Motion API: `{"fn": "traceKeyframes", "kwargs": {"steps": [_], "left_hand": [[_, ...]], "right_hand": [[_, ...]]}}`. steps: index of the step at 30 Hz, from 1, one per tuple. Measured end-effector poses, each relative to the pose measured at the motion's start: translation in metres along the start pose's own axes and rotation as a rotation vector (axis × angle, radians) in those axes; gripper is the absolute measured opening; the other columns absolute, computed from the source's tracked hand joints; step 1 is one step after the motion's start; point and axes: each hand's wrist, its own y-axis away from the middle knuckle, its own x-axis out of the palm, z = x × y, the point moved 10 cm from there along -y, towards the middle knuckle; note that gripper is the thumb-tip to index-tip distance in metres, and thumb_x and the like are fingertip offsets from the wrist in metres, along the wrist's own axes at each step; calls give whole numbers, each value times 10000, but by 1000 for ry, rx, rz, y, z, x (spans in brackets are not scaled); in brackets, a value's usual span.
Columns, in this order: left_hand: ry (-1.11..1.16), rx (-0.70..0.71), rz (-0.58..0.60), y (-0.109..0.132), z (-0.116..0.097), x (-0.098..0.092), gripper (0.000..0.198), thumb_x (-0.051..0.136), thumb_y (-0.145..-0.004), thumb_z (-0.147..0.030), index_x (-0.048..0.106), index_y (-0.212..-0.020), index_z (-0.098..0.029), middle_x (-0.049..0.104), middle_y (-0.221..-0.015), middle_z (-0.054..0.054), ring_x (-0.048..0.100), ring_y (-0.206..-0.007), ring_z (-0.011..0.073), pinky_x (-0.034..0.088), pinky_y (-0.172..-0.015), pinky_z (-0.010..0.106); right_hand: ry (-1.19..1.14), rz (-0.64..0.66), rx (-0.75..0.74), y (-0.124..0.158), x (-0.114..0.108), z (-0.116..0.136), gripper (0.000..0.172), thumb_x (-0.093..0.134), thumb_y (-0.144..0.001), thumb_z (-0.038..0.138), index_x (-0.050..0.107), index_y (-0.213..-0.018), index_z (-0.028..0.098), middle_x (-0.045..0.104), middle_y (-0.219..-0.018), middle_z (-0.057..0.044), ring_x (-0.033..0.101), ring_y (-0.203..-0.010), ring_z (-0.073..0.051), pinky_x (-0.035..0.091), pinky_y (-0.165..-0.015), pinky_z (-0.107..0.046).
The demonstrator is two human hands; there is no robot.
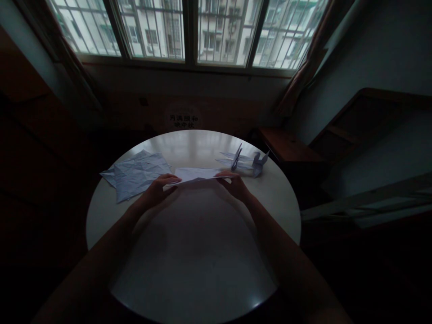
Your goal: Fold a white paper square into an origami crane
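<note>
A folded sheet of white paper (199, 173) is stretched sideways between my two hands, just above the tabletop or touching it; I cannot tell which. My left hand (162, 185) pinches its left end between thumb and fingers. At the opposite end, my right hand (234, 183) grips the paper the same way. The near edge of the sheet looks slightly bent in the middle. Close beyond my right hand stand folded paper cranes, one (237, 158) with its wings up and another (259, 164) farther right.
Creased paper sheets (140, 173) lie in an overlapping pile on the left of the round white table (199, 252). A wooden stool or bench (290, 144) stands past the table's right edge. Barred windows (189, 31) line the far wall.
</note>
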Motion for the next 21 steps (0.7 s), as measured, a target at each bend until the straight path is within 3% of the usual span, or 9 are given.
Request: {"fn": "traceKeyframes", "kwargs": {"steps": [4,8,12,16,21], "left_hand": [[-23,4,79,0,7,11,270,534,-894,-338,733,-1026,-212,688,-1097,110,637,-1028,247,506,-934,425],[-83,-13,147,2,11,17,273,594,-848,-355,734,-1035,-213,686,-1113,107,629,-1047,269,489,-948,439],[-129,34,172,4,7,18,437,766,-685,-400,716,-1076,-210,675,-1150,114,612,-1069,307,472,-948,456],[-104,-1,103,4,11,13,184,649,-809,-286,735,-960,-225,710,-1059,77,640,-999,239,488,-904,391],[-74,-60,39,2,17,10,171,592,-862,-298,732,-844,-202,717,-886,66,658,-847,202,513,-788,330]], "right_hand": [[25,217,12,5,21,1,169,663,-790,221,765,-924,199,746,-967,-78,696,-915,-210,539,-844,-349],[164,316,-2,7,28,5,296,703,-657,91,769,-933,176,745,-995,-100,692,-943,-241,522,-878,-355],[210,330,8,5,25,3,295,667,-652,59,768,-906,170,747,-978,-100,692,-930,-238,514,-870,-337],[200,263,60,5,20,-7,216,648,-678,59,766,-836,148,751,-885,-95,694,-823,-210,515,-773,-292],[167,198,166,5,15,-18,149,611,-751,103,757,-760,130,746,-774,-75,678,-716,-177,481,-666,-241]]}}
